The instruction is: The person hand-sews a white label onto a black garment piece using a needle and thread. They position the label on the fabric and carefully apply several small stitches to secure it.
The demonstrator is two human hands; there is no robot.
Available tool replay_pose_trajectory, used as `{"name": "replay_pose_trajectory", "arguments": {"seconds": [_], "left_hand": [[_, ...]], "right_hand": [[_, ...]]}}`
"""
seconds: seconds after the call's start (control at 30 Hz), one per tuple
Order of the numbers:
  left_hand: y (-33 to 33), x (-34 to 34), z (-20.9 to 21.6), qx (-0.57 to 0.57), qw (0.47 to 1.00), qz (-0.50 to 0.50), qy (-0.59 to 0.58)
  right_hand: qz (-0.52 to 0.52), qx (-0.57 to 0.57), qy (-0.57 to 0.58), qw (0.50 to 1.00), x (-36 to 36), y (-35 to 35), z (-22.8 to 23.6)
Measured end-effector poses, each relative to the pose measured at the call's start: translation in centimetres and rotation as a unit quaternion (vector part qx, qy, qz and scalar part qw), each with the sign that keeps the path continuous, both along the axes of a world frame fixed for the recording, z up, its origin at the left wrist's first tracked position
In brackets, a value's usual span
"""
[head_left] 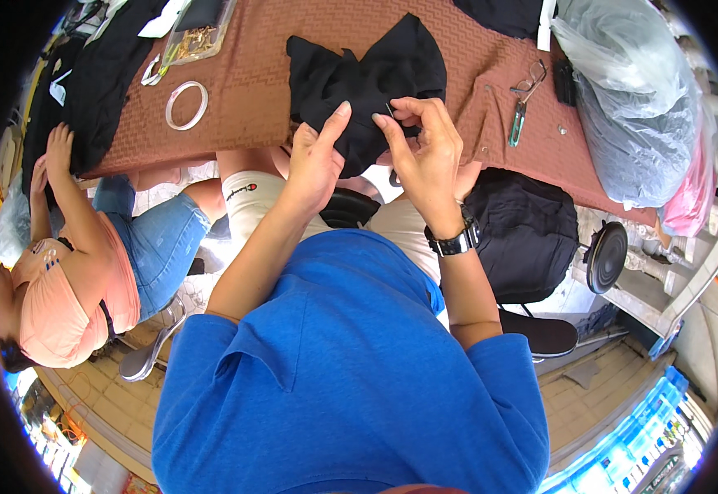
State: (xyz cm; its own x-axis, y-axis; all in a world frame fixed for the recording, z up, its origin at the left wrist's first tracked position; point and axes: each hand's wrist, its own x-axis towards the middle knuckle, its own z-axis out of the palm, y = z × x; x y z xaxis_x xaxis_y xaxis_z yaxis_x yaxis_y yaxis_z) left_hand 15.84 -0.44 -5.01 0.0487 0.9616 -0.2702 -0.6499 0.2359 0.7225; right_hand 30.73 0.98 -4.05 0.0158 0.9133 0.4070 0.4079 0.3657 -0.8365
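Note:
A piece of black cloth [367,78] lies bunched over the near edge of the table, partly hanging down between my hands. My left hand [318,156] is closed on the cloth's left side, thumb on top and fingers hidden underneath. My right hand [425,144] is on its right side, thumb and forefinger drawn together in a pinch. From that pinch a thin sewing needle [389,108] sticks up; any thread is too fine to make out.
A brown-covered table [252,74] holds a clear roll of tape [187,105], a clear box of small brass-coloured pieces [198,37], green-handled snips [517,123] and a large plastic bag [631,99]. At left a person [87,247] handles black cloth. Black fabric [524,235] hangs at my right.

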Motion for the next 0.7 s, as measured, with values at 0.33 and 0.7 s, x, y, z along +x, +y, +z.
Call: {"name": "replay_pose_trajectory", "arguments": {"seconds": [0.33, 0.7], "left_hand": [[0.1, 0.1, -1.2, 0.03, 0.993, 0.062, 0.094], [0.7, 1.8, -3.6, 0.076, 0.991, 0.04, 0.098]], "right_hand": [[0.019, 0.081, -0.083, 0.993, 1.2, 0.4, 0.9], [0.158, 0.275, -0.047, 0.947, -0.1, -2.7, 9.6]]}}
